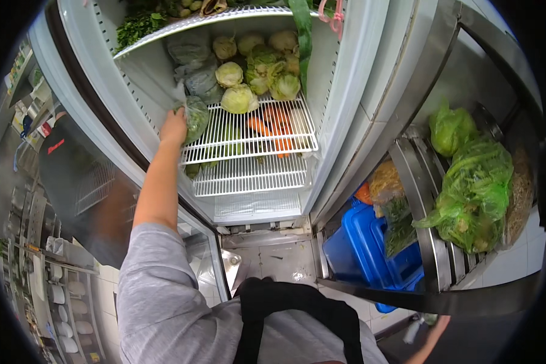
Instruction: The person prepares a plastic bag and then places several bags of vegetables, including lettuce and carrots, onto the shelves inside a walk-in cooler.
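Note:
My left hand (pixel 175 125) reaches into an upright fridge and grips the side of a clear plastic bag of green vegetables (pixel 196 120) at the left of a white wire shelf (pixel 255 150). Behind that bag are more plastic bags (pixel 202 82), their contents unclear. Cabbages (pixel 239 98) and a leafy lettuce-like head (pixel 261 68) sit on the same shelf. Carrots (pixel 277 123) show through the wires from below. At the lower right, my right hand (pixel 438 324) is low beside a small clear plastic item (pixel 414 328); the metal rack partly hides its fingers.
A steel rack (pixel 414 182) on the right bears green bags of vegetables (pixel 475 195). Under it stands a blue plastic bin (pixel 359 241). The glass fridge door (pixel 209 259) is open at left; a person in dark clothes (pixel 73 168) is behind it. Leafy herbs (pixel 139 29) lie on the upper shelf.

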Demonstrator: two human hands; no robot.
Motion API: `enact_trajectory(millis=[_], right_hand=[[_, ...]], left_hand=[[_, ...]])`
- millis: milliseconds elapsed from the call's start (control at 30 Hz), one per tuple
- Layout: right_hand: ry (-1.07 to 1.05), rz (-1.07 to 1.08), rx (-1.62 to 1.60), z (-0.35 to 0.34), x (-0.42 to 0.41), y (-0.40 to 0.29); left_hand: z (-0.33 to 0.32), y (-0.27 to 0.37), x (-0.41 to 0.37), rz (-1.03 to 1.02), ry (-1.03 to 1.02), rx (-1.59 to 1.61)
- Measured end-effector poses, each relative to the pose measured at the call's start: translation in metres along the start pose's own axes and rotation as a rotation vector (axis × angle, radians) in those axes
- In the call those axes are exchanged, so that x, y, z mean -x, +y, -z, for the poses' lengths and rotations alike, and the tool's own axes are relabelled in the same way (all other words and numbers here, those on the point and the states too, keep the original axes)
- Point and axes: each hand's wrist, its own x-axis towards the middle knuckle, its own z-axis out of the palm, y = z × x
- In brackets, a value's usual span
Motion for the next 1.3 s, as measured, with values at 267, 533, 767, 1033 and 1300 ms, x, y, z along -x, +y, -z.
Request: enact_trajectory(millis=[267,533,767,1033,1300], right_hand=[[-0.21,0.335,0.23,-0.046,0.179,-0.169],[-0.234,0.071,-0.011,-0.176,0.165,-0.222],[-0.413,-0.233,-0.32,-0.164,0.146,-0.147],[-0.703,-0.141,-0.936,-0.495,0.111,-0.166],[-1.011,0.279,-0.789,-0.787,0.086,-0.246]], left_hand=[[0.015,0.071,0.062,-0.132,0.207,-0.154],[-0.019,0.016,0.041,-0.087,0.442,0.278],[-0.027,0.024,0.036,0.127,0.573,0.535],[-0.019,0.028,0.042,0.203,0.5,0.557],[-0.009,0.023,0.055,0.266,0.319,0.607]])
